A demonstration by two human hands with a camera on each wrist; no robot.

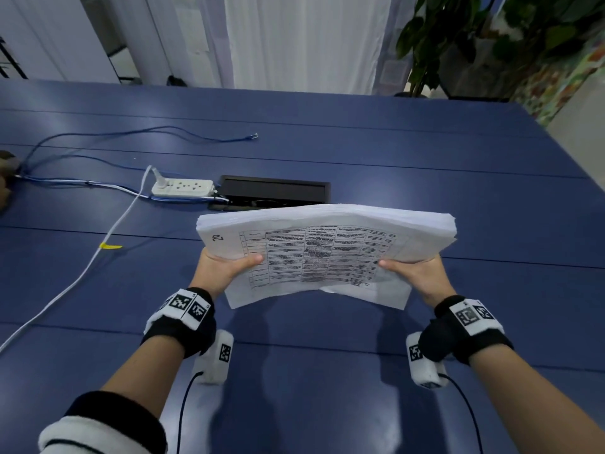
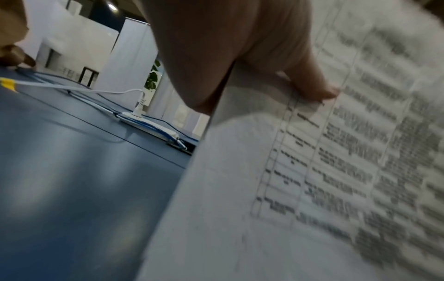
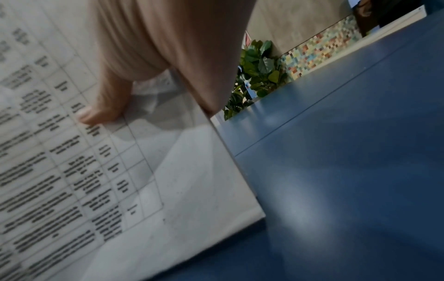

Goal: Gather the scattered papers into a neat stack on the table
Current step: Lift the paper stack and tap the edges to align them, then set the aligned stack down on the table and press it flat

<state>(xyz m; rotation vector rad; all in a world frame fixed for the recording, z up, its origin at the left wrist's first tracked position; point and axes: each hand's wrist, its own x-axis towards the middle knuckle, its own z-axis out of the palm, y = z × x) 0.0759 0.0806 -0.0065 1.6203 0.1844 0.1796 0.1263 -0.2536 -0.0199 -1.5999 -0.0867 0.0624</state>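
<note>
Left hand at 9 o'clock, right hand at 3 o'clock, both gripping thick white printed-paper stack above blue table. Risk: bowed stack, loose bottom sheets could slip out.

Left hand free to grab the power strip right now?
Probably not as things stand. The left hand is gripping the paper stack, shared with the right hand. The path over the blue table to the power strip looks open.

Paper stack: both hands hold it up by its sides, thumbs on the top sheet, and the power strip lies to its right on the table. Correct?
Not quite. The head view shows the power strip to the left of the paper stack, not the right. The rest stands: left hand and right hand hold its sides, thumbs on top.
</note>
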